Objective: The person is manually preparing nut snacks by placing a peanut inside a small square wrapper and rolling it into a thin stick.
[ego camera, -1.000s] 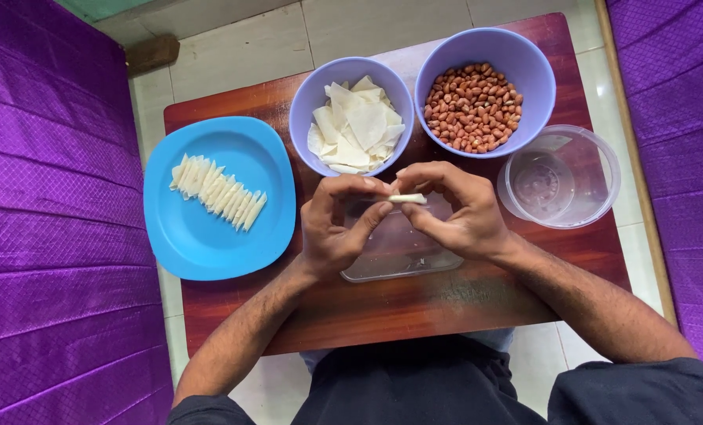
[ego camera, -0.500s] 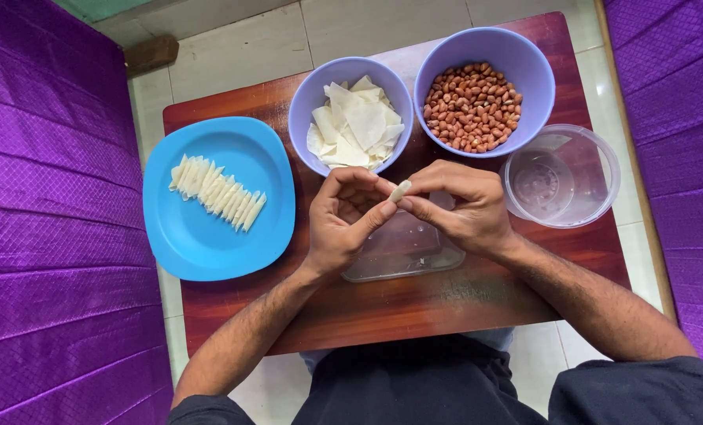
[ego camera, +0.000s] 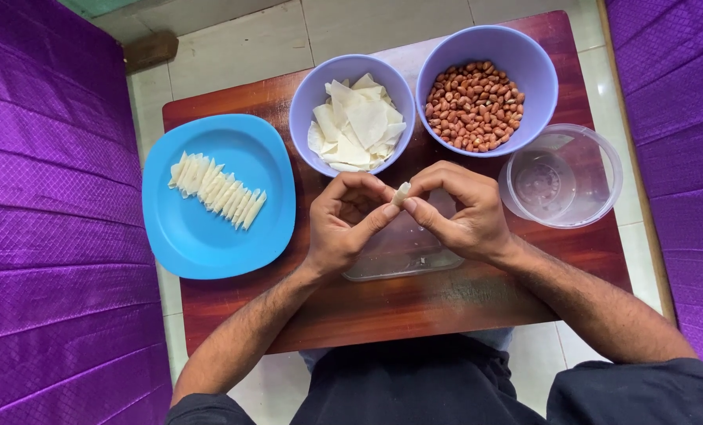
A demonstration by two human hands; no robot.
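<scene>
Pastry roll held between both hands over the table

Pastry roll (ego camera: pixel 401 193): small, pale, rolled tight, pinched between the fingertips of my two hands above the middle of the table (ego camera: pixel 414 303). My left hand (ego camera: pixel 350 224) is closed around its lower end with thumb and forefinger, the other fingers curled in. My right hand (ego camera: pixel 460 211) is closed on its other side in the same way, thumb under, forefinger over.

Nearest to me, directly under my hands: a clear shallow container (ego camera: pixel 402 256), lying on the dark red wooden table and partly hidden by my palms.

To the left, level with my hands: a blue plate (ego camera: pixel 210 240) with a slanted row of finished pale rolls (ego camera: pixel 216 190), lying side by side and touching.

To the right, just beside my right hand: a clear round tub (ego camera: pixel 583 193); its contents are hard to tell.

Farther off, just beyond my fingertips: a lilac bowl (ego camera: pixel 308 102) with flat white pastry sheets (ego camera: pixel 359 126) heaped in it. Beside it on the right, touching or nearly so: a second lilac bowl (ego camera: pixel 524 59) filled with red-brown peanuts (ego camera: pixel 473 106).

Either side of the table: purple quilted fabric (ego camera: pixel 52 236).
</scene>
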